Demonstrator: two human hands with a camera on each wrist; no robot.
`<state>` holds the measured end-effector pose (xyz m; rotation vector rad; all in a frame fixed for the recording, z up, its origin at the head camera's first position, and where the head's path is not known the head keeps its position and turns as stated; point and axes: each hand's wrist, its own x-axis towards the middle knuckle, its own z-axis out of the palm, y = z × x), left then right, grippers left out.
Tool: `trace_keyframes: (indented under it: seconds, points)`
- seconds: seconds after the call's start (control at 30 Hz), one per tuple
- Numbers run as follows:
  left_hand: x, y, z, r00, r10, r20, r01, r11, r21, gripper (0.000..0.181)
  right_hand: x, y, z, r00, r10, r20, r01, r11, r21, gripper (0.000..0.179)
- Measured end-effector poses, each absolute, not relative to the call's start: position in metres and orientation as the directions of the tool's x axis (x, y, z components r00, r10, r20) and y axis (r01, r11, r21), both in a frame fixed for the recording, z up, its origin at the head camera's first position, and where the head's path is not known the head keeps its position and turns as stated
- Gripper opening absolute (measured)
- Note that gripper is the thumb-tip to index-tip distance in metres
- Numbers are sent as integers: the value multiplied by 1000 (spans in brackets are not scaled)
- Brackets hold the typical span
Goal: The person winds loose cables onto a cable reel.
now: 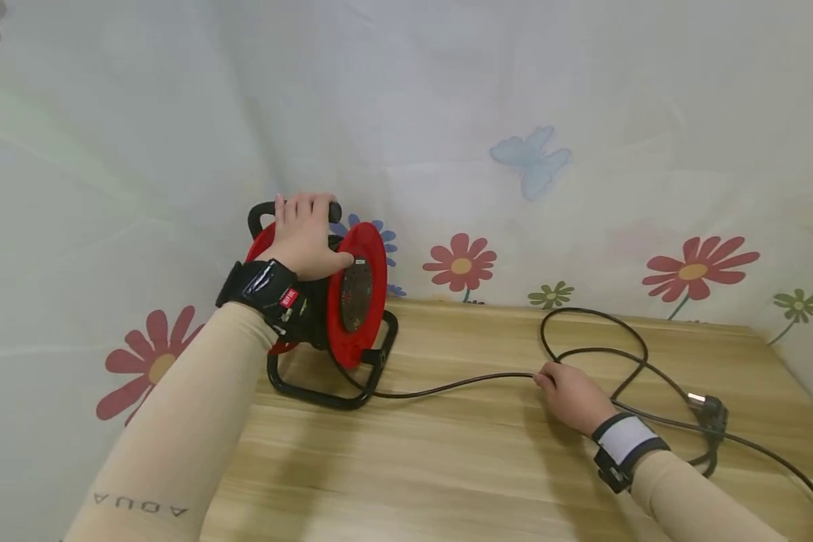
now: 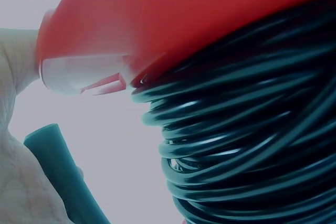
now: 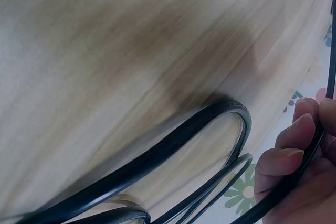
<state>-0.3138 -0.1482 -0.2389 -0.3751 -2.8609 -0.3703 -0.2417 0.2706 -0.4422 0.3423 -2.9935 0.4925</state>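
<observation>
A red and black cable reel (image 1: 357,301) stands on its black tube frame at the left of the wooden table. My left hand (image 1: 305,239) lies over its black top handle (image 2: 65,174), the thumb against the red rim (image 2: 100,30). Black cable (image 2: 236,140) is wound thickly on the drum in the left wrist view. From the reel a single length of cable (image 1: 454,386) runs rightward to my right hand (image 1: 576,395), which pinches it between thumb and fingers. The left fingertips are hidden behind the handle.
Loose loops of cable (image 1: 599,351) lie behind and right of my right hand. The black plug (image 1: 713,414) with metal pins rests on the table (image 1: 461,459) at the right. A pale curtain with printed flowers (image 1: 406,113) hangs behind and on the left.
</observation>
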Motion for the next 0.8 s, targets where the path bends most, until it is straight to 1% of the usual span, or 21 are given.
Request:
trace_keyframes:
  seconds: [0.13,0.27,0.6,0.8]
  points:
    - [-309,-157,-231,-939,237,250,293,932,215,90,-244,260,-439,-964,-232,131,-263,907,-329,20]
    - [-308,-161,-226,-930,287,229,334,921,199,90,-243,253,-442,-969,-215,123,-245,906,-345,21]
    - [-301,-159,-216,-905,399,148,421,887,191,77,-243,251,-447,-974,-180,135,-217,911,-351,22]
    - [-297,-158,-215,-897,417,144,439,879,187,73,-244,252,-451,-974,-181,136,-220,897,-384,23]
